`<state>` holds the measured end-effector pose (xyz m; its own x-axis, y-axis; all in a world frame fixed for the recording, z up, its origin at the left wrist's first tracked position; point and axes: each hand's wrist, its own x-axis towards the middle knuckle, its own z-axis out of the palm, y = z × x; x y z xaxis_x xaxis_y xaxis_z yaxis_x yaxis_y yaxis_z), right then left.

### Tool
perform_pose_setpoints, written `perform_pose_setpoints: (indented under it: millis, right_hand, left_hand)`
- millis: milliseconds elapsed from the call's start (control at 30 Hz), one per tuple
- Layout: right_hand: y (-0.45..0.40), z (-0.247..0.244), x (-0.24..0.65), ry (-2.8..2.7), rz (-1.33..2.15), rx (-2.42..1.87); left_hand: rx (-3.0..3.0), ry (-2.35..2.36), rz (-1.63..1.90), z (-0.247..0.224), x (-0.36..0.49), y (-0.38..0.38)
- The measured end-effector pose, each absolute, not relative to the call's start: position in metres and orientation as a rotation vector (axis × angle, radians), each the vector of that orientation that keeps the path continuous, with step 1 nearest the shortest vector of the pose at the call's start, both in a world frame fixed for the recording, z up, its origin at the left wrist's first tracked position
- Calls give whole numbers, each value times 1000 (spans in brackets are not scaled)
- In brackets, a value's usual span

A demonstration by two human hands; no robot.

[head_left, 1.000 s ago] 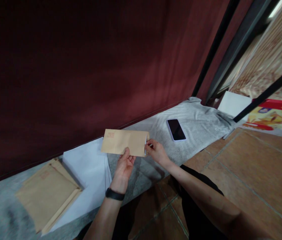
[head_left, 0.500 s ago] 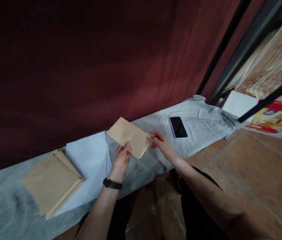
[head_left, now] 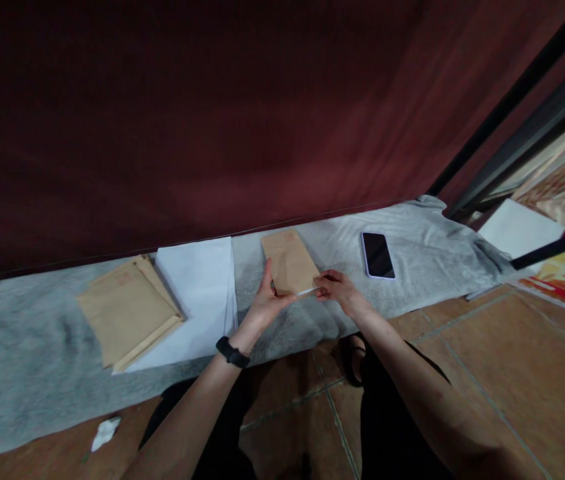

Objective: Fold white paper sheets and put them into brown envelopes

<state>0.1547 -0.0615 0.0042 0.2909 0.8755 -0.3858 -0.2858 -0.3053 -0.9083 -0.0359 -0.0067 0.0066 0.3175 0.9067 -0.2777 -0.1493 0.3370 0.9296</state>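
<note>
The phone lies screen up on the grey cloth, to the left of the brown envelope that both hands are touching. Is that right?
Not quite: in the head view, the phone lies to the right of the brown envelope. It is screen up on the grey cloth, and the left hand and right hand both touch the envelope.

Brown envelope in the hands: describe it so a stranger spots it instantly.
Find the grey cloth below the dark red panel, then look between white paper and phone. The brown envelope there is in the left hand and right hand; the other envelopes overlap the paper.
</note>
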Motion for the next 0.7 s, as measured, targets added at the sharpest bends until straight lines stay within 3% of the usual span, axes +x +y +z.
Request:
perform_pose_setpoints:
  millis: [367,700]
  right_hand:
    - [-72,-9,152,-862,1279,-1704]
    - [-72,-13,151,-990,1176,-1786]
  left_hand:
    - [1656,1027,851,-6,-60,-2]
    - [1728,961,759,0,-61,-12]
